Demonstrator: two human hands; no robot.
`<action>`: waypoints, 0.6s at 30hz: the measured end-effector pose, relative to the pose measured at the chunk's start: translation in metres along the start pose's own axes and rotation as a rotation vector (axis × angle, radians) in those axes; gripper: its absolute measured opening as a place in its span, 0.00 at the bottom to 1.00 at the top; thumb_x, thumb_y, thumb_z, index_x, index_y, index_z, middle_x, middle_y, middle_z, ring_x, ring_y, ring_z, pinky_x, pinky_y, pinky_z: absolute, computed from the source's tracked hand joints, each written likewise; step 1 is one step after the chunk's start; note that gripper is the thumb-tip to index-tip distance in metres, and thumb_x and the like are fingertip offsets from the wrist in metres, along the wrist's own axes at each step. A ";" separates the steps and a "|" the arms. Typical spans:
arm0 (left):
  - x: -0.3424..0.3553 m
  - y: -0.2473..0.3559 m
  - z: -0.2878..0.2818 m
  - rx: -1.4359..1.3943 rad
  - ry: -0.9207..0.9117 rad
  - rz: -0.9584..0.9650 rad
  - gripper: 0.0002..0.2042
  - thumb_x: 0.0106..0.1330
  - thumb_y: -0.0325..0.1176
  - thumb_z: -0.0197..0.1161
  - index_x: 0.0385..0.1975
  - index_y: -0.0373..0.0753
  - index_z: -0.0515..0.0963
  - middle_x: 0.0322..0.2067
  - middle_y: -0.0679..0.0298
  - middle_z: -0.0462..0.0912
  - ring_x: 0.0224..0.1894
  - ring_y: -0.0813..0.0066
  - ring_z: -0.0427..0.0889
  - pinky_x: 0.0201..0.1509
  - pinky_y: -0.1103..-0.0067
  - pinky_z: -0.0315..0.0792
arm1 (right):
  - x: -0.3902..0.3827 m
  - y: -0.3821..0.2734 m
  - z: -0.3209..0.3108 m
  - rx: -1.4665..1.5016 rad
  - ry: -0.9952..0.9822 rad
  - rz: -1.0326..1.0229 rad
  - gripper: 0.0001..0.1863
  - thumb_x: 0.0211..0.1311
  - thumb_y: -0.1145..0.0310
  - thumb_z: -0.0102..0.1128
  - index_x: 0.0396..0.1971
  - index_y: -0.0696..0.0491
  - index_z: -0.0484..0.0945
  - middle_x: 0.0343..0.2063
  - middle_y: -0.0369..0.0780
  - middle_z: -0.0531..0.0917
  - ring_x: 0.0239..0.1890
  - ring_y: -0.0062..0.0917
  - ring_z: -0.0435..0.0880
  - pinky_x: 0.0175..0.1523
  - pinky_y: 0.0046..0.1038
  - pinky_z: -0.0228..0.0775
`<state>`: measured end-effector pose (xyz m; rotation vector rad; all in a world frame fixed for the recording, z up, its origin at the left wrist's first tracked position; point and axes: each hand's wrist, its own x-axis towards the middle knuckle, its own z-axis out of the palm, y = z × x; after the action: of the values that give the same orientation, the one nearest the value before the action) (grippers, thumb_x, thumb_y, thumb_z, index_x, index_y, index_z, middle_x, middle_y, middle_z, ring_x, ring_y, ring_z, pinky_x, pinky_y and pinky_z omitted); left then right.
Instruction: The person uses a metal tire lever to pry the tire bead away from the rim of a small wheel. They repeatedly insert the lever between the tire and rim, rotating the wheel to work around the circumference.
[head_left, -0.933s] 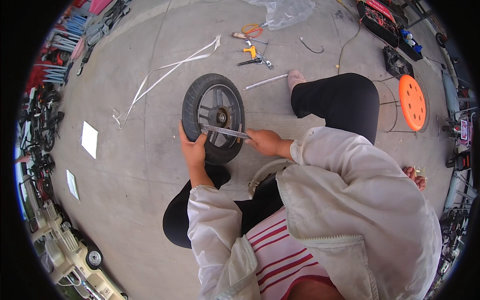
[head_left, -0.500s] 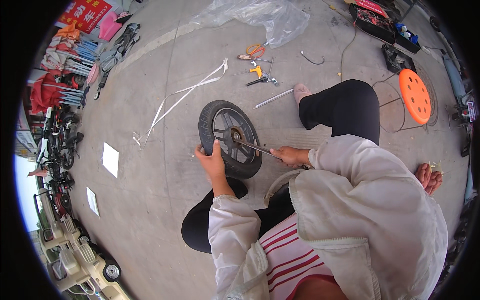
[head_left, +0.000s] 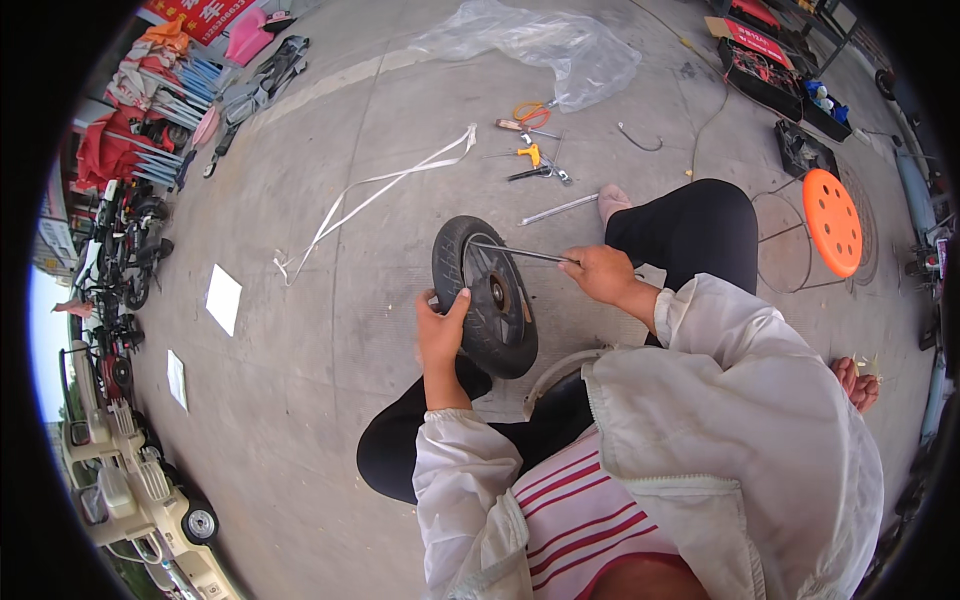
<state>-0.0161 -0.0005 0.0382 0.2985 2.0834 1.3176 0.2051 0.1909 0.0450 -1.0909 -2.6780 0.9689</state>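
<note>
A black tyre on a dark spoked wheel [head_left: 450,262] stands tilted on the ground before me, its hub facing right. My left hand [head_left: 440,325] holds the tyre by its near left side, with the thumb on the sidewall and the other fingers round the tread. In my right hand [head_left: 604,275] is a long metal tyre lever [head_left: 520,251], gripped at its right end. The lever's far tip rests at the upper rim edge, where rim and tyre meet. Whether the tip sits under the tyre bead I cannot tell.
Beyond the wheel lie a metal rod [head_left: 560,209], yellow-handled tool [head_left: 529,155], orange-handled scissors [head_left: 530,112], a hook [head_left: 640,138] and white strap [head_left: 380,182]. An orange stool [head_left: 832,222] and toolbox [head_left: 762,75] stand right. Clear plastic sheeting [head_left: 540,45] lies at the back.
My right hand has raised the tyre lever, moving its tip from the hub to the upper rim edge. The wheel has shifted slightly right and turned; my left hand still holds the tyre.
</note>
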 end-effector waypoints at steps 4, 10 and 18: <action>-0.009 0.013 0.020 0.613 0.344 0.233 0.42 0.48 0.53 0.72 0.56 0.27 0.65 0.49 0.40 0.76 0.50 0.45 0.78 0.55 0.61 0.71 | 0.004 -0.005 -0.036 -0.103 -0.073 -0.118 0.14 0.62 0.54 0.56 0.39 0.46 0.83 0.31 0.43 0.85 0.36 0.41 0.83 0.37 0.43 0.74; -0.009 0.016 0.020 0.724 0.248 -0.079 0.33 0.46 0.49 0.74 0.46 0.31 0.69 0.44 0.45 0.80 0.48 0.44 0.79 0.51 0.60 0.73 | 0.037 -0.025 -0.125 -0.382 -0.161 -0.414 0.12 0.58 0.56 0.61 0.39 0.44 0.84 0.30 0.40 0.85 0.36 0.37 0.84 0.37 0.40 0.74; -0.003 0.007 0.035 0.634 0.290 0.041 0.27 0.46 0.42 0.72 0.42 0.33 0.72 0.38 0.46 0.82 0.44 0.44 0.81 0.50 0.60 0.74 | 0.083 -0.022 -0.155 -0.353 -0.224 -0.461 0.11 0.58 0.55 0.61 0.38 0.41 0.84 0.29 0.38 0.85 0.36 0.36 0.84 0.38 0.39 0.75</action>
<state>0.0074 0.0264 0.0360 0.4370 2.7235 0.7138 0.1784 0.3146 0.1685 -0.3693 -3.1541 0.5780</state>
